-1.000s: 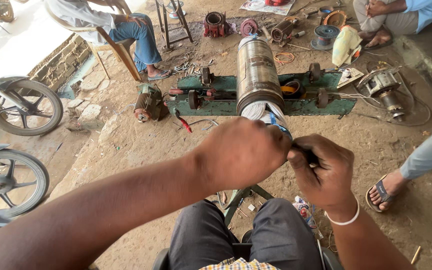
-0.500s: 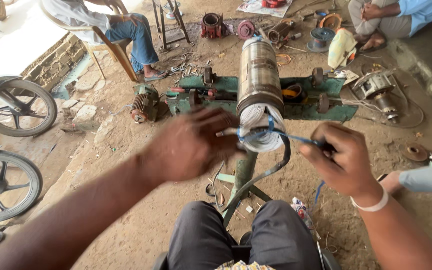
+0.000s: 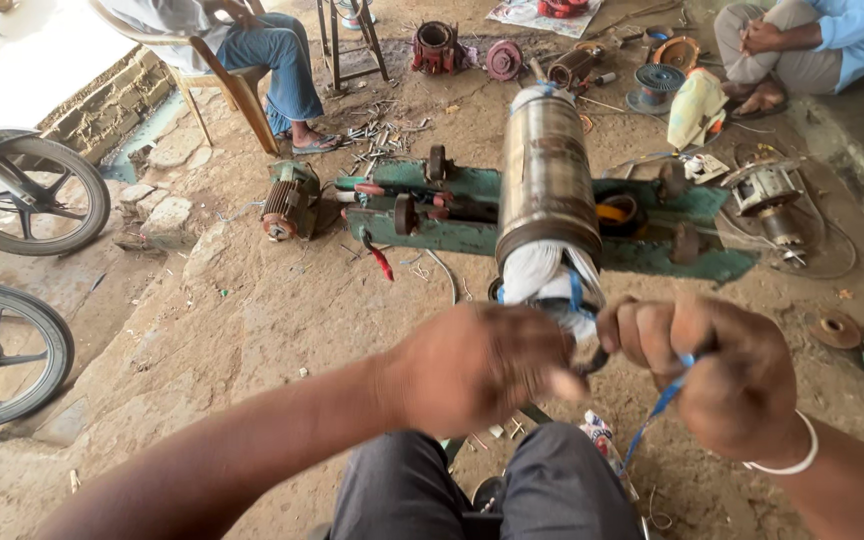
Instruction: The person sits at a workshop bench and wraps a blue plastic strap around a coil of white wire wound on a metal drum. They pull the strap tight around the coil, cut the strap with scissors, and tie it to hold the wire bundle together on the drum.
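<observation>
Right hand [image 3: 727, 375] clenched on blue cord [image 3: 658, 405], left hand [image 3: 482, 365] (grip blurred) beside motor cylinder's [image 3: 546, 170] wrapped end.

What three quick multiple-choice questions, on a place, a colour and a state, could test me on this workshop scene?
1. Where is the long metal cylinder?
A. straight ahead of the hands
B. under the chair
C. beside the motorcycle wheels

2. What colour is the strap hanging from the right hand?
A. red
B. blue
C. yellow

3. How is the right hand?
A. flat open
B. closed in a fist on the strap
C. resting on the ground

Answers: 1 A, its white-wrapped end sits just beyond the left hand; 2 B, it shows blue below the fist; 3 B, its fingers curl round the strap.
</observation>
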{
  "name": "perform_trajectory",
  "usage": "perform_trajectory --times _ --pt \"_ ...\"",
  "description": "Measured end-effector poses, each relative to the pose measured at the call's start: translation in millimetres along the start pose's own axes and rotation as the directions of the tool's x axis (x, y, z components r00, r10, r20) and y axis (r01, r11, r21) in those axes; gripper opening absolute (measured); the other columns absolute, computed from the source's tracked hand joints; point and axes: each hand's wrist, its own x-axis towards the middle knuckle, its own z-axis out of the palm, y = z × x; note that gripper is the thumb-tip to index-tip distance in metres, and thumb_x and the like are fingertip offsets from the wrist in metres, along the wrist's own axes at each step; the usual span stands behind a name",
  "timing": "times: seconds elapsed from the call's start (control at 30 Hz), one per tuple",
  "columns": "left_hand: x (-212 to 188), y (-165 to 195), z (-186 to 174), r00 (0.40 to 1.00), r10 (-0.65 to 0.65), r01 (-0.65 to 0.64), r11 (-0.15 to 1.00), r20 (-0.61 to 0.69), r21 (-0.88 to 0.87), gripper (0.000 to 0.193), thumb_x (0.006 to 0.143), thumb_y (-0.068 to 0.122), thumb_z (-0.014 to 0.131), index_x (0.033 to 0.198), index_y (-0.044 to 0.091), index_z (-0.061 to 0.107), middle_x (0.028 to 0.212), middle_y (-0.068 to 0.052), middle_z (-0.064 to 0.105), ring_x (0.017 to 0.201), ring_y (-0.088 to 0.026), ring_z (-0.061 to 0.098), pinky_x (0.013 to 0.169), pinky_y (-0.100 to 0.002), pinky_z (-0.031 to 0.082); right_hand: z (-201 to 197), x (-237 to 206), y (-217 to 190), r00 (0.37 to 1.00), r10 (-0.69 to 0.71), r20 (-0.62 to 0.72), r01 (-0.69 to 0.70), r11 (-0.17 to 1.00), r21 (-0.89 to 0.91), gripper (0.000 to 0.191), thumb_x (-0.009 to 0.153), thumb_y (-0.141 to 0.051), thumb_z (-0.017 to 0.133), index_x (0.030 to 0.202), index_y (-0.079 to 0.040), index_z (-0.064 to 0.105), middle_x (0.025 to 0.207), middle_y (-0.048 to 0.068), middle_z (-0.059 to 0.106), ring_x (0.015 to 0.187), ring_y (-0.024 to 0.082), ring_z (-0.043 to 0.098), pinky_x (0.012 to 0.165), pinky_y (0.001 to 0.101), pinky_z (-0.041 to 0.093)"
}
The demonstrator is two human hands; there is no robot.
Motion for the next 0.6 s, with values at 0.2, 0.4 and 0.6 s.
perform_trajectory --times 0.2,0.4,0.6 --pt "-7 -2 -14 0.998 -0.042 0.036 0.993 0.049 0.113 0.030 0.100 0.038 0.068 0.103 0.009 0.063 0.087 -0.006 0.069 0.086 -0.028 0.073 0.065 -0.043 0.056 -21 19 2 0.986 0.077 0.147 -0.039 0.969 -0.244 0.049 0.090 -0.012 0.077 0.073 -0.015 0.031 0.060 -0.001 0.035 0.054 0.012 0.039 0.058 0.0384 0.048" --pt "-16 -7 -18 1.000 -0.023 0.021 0.998 0.022 0.065 0.035 0.106 0.044 0.063 0.094 0.011 0.060 0.084 -0.005 0.067 0.086 -0.024 0.072 0.075 -0.039 0.056 -47 -3 0 0.967 0.195 0.162 -0.145 0.950 -0.278 0.046 0.092 -0.005 0.075 0.076 -0.014 0.032 0.067 0.000 0.039 0.065 0.012 0.044 0.079 0.0441 0.049" --pt "-71 -5 14 0.945 0.053 -0.061 0.998 -0.321 -0.014 0.039 0.101 0.047 0.060 0.079 0.015 0.059 0.084 -0.004 0.071 0.106 -0.025 0.075 0.103 -0.048 0.041 -88 -84 25 0.946 0.119 0.300 -0.013 0.942 -0.334 0.008 0.089 -0.009 0.068 0.094 -0.010 0.061 0.107 0.014 0.065 0.115 0.036 0.065 0.107 0.0561 0.049"
